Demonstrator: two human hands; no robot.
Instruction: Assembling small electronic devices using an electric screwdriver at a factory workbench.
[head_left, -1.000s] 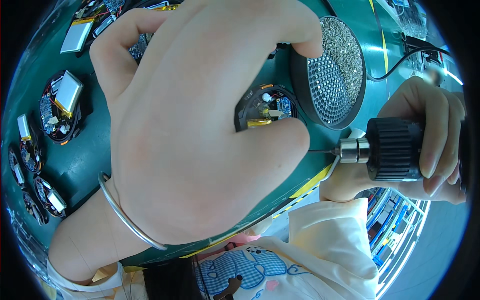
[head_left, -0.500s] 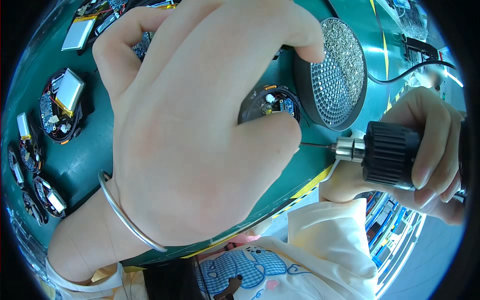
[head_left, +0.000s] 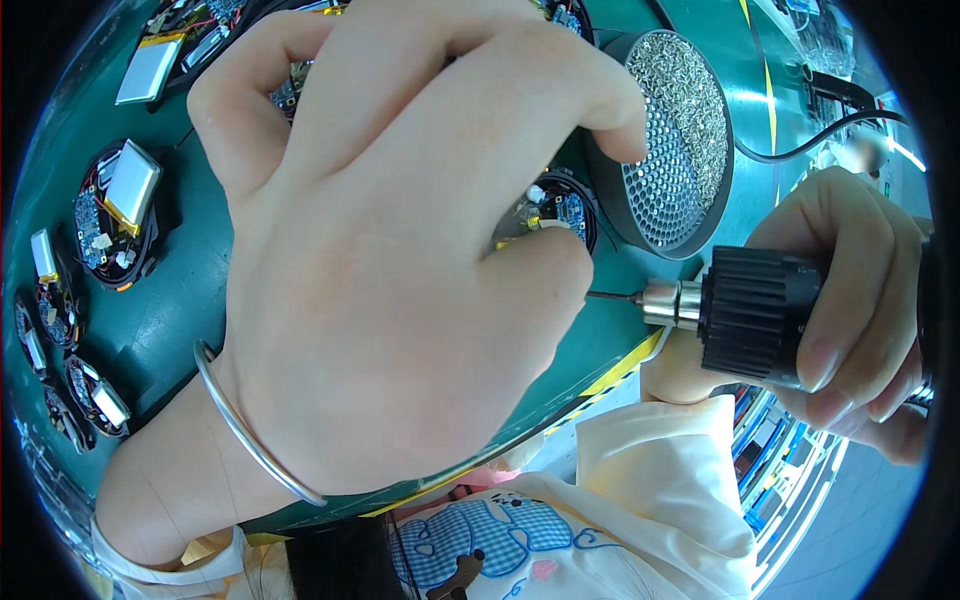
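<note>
My left hand [head_left: 390, 260], back uppermost and a metal bangle at its wrist, spreads over the middle of the bench. Its fingers are apart, and one bent fingertip reaches over the near rim of a round black screw tray [head_left: 610, 190]. Small silver screws [head_left: 680, 95] fill part of the perforated tray. Between thumb and fingers shows a round circuit-board assembly [head_left: 565, 205], mostly hidden under the hand. My right hand [head_left: 850, 300] is closed round an electric screwdriver [head_left: 760, 310] with a black ribbed collar. Its thin bit points left, its tip close to my left thumb.
Several round circuit-board assemblies with silver battery packs [head_left: 133, 185] lie along the left of the green bench [head_left: 190, 310]. More boards [head_left: 150, 68] sit at the far left. A black cable [head_left: 830, 135] runs past the tray. Yellow tape [head_left: 620, 365] marks the near edge.
My left fingertip has shifted nearer along the tray's rim, and the gap between its fingers looks wider. The screwdriver has moved slightly left with my right hand.
</note>
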